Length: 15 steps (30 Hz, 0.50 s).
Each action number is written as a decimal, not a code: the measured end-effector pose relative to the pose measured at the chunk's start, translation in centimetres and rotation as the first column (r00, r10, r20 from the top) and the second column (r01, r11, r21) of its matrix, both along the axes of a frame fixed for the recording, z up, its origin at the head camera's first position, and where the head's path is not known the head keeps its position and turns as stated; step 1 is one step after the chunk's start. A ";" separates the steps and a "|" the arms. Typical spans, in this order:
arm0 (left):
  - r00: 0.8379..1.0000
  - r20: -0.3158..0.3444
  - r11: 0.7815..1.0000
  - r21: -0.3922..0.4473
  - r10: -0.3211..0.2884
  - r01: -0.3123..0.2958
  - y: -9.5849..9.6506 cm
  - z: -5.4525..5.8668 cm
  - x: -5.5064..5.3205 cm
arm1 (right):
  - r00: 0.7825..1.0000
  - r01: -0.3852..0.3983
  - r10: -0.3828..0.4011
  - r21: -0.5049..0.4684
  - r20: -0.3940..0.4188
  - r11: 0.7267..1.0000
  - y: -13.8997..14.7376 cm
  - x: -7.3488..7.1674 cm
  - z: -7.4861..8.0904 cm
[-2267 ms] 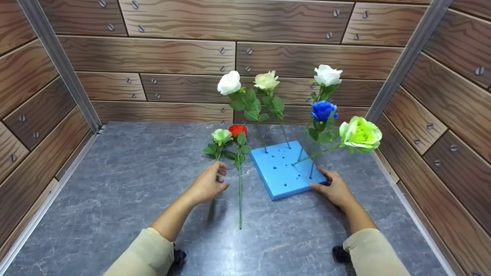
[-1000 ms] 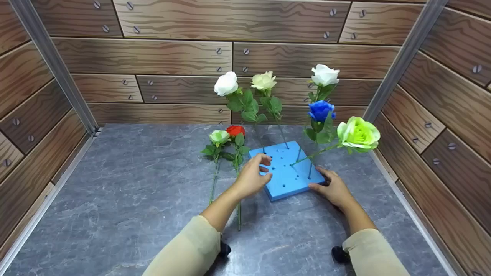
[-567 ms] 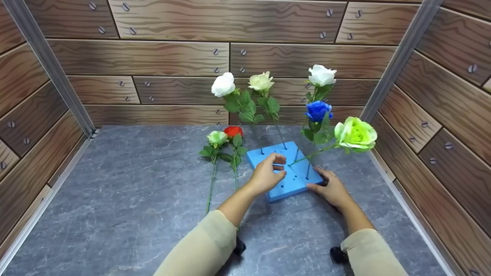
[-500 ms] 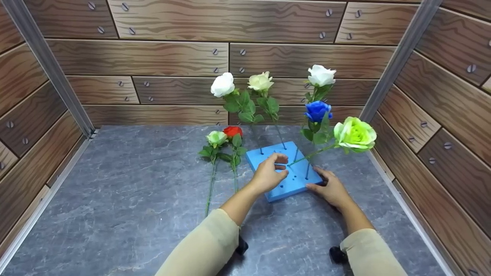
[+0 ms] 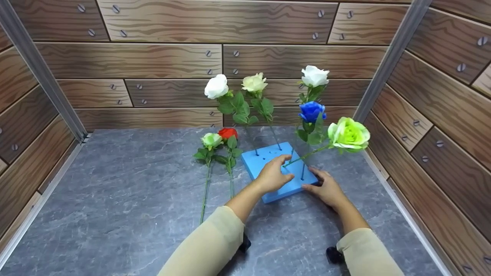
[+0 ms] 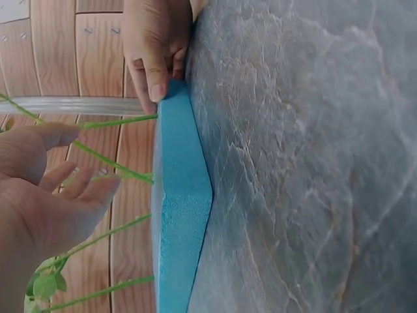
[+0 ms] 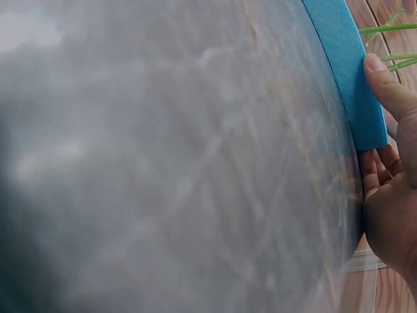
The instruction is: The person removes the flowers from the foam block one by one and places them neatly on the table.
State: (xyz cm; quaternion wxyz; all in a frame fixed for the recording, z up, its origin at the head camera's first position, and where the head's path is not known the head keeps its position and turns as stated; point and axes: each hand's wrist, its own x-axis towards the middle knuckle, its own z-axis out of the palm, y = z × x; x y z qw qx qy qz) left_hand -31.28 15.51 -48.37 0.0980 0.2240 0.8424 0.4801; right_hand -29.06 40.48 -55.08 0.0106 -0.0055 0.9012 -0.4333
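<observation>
A blue foam block (image 5: 251, 161) with holes lies on the table, several artificial roses standing in it. My right hand (image 5: 328, 191) holds its right corner, thumb on the near side and fingers round the other, as the right wrist view shows on the block (image 7: 355, 85). Over the block hovers my left hand (image 5: 273, 176), thumb and fingers spread apart beside the slanted stem of a lime-green rose (image 5: 349, 134). In the left wrist view this hand (image 6: 49, 189) has nothing pinched. It hides part of the block's middle.
A pale green rose (image 5: 211, 141) and a red rose (image 5: 228, 133) lie on the grey marbled table (image 5: 126, 191), left of the block. Two white roses, a cream rose (image 5: 254, 82) and a blue rose (image 5: 312, 111) rise from the block. Wood-patterned walls enclose the table.
My left hand has moved right from the loose pale green rose to above the block, its thumb and fingers spreading wider. The right hand stays at the block's corner. The head view has shifted slightly.
</observation>
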 end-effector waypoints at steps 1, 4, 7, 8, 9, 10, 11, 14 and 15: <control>1.000 -0.013 1.000 -0.027 -0.011 0.011 0.1 0.0 -0.1 | 1.000 -0.002 0.002 0.001 0.000 1.000 0.0 0.0 0.1; 0.999 -0.019 0.998 -0.060 -0.030 0.028 0.5 0.0 -0.2 | 1.000 -0.004 0.004 0.004 -0.001 1.000 -0.1 0.0 0.1; 0.999 -0.010 0.998 -0.056 -0.039 0.038 0.9 0.0 -0.2 | 1.000 -0.008 0.008 0.010 0.006 1.000 -0.1 0.1 -0.1; 0.999 -0.010 0.998 -0.051 -0.039 0.039 1.1 -0.1 -0.2 | 1.000 -0.006 0.005 0.007 0.011 1.000 -0.1 0.1 -0.1; 0.999 -0.012 0.998 -0.046 -0.040 0.040 1.3 -0.1 -0.2 | 1.000 -0.006 0.006 0.004 0.014 1.000 -0.1 0.1 -0.2; 0.999 -0.015 0.998 -0.042 -0.043 0.042 1.4 -0.1 -0.1 | 1.000 -0.006 0.006 0.004 0.017 1.000 0.0 0.1 -0.2; 0.999 -0.021 0.998 -0.038 -0.044 0.043 1.6 0.0 -0.1 | 1.000 -0.006 0.006 0.004 0.016 1.000 0.0 0.1 -0.2; 0.998 -0.041 0.999 -0.033 -0.040 0.039 1.8 0.0 -0.1 | 1.000 0.001 -0.001 -0.004 0.012 1.000 0.1 0.0 -0.2; 0.998 -0.048 0.999 -0.034 -0.038 0.037 1.9 0.1 -0.1 | 1.000 -0.003 0.003 0.000 0.006 1.000 0.1 -0.1 -0.1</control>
